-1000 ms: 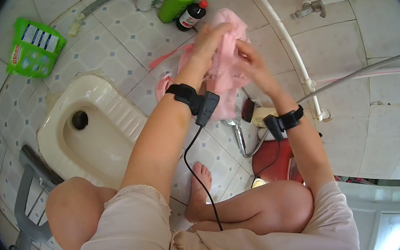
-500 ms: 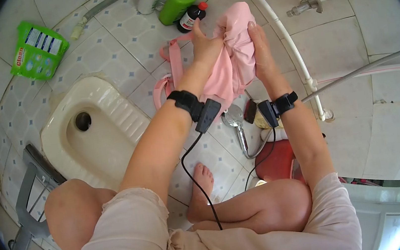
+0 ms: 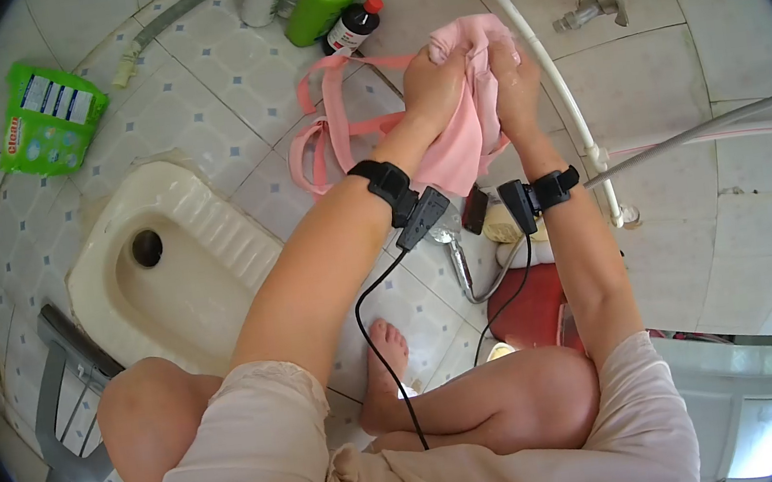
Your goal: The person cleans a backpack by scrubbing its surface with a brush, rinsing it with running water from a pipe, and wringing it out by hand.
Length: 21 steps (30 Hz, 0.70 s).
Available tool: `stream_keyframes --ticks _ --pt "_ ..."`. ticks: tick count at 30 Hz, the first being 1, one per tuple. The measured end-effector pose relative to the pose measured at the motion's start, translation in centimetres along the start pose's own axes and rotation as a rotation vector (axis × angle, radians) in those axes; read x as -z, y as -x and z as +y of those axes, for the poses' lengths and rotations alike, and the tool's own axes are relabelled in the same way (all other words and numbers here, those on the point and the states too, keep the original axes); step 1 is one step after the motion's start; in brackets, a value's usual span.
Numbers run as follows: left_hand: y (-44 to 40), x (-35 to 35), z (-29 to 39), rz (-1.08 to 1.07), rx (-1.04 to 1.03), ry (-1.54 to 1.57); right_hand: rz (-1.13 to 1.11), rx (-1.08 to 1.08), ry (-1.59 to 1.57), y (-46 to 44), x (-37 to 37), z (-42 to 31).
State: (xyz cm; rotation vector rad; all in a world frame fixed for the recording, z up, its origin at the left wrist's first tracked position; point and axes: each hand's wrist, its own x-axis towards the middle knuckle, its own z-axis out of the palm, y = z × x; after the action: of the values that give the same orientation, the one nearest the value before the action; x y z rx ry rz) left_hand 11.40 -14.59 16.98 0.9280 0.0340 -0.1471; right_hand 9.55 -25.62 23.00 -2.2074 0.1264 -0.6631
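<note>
Ahead of me, a pink cloth with long straps (image 3: 463, 147) is bunched up between my hands, its lower part hanging down. My left hand (image 3: 435, 90) is closed around its left side. On the right side, my right hand (image 3: 516, 90) grips the bunched top, thumb against the fabric and fingers partly hidden. Loose pink straps (image 3: 335, 117) trail to the left over the tiles. Just beyond my left hand stands a dark bottle with a red cap (image 3: 353, 27). Below the cloth lies a shower head (image 3: 448, 231), partly covered.
A squat toilet (image 3: 100, 266) is set in the floor at left. A green cleaner pouch (image 3: 53, 118) and a green pump bottle (image 3: 321, 6) are behind it. White pipe (image 3: 535, 40) runs along the right wall. A red basin (image 3: 527, 306) sits near my knee.
Both hands have gathered the pink cloth tighter and shifted slightly right. The straps now spread wider at left. My view has turned a little.
</note>
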Motion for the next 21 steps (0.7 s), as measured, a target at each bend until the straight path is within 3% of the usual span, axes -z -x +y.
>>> stream_keyframes --ticks 5,9,11,14,16,17,21 --pt "-1.0 -1.6 -0.6 -0.154 -0.178 -0.239 0.028 0.011 -0.016 -0.7 2.4 2.3" --pt "-1.5 -2.1 0.9 -0.280 -0.184 -0.403 0.050 -0.046 0.022 -0.6 3.9 3.2" --pt "-1.9 -2.3 1.8 -0.333 -0.212 -0.767 0.065 -0.056 0.043 -0.9 4.6 4.0" --pt "-1.3 -2.8 3.2 -0.197 -0.369 -0.985 0.003 -0.224 0.069 -1.2 5.0 3.9" --pt "-1.4 -3.0 2.9 -0.243 -0.469 -1.113 -0.181 -0.422 -0.620 -0.6 3.5 0.3" --pt "-1.3 -3.2 2.6 -0.292 -0.570 -1.236 -0.183 -0.423 -0.624 -0.5 3.3 -0.1" --pt "1.4 -3.1 2.4 -0.257 -0.734 -1.219 -0.223 -0.524 -0.581 -0.5 2.9 -0.4"
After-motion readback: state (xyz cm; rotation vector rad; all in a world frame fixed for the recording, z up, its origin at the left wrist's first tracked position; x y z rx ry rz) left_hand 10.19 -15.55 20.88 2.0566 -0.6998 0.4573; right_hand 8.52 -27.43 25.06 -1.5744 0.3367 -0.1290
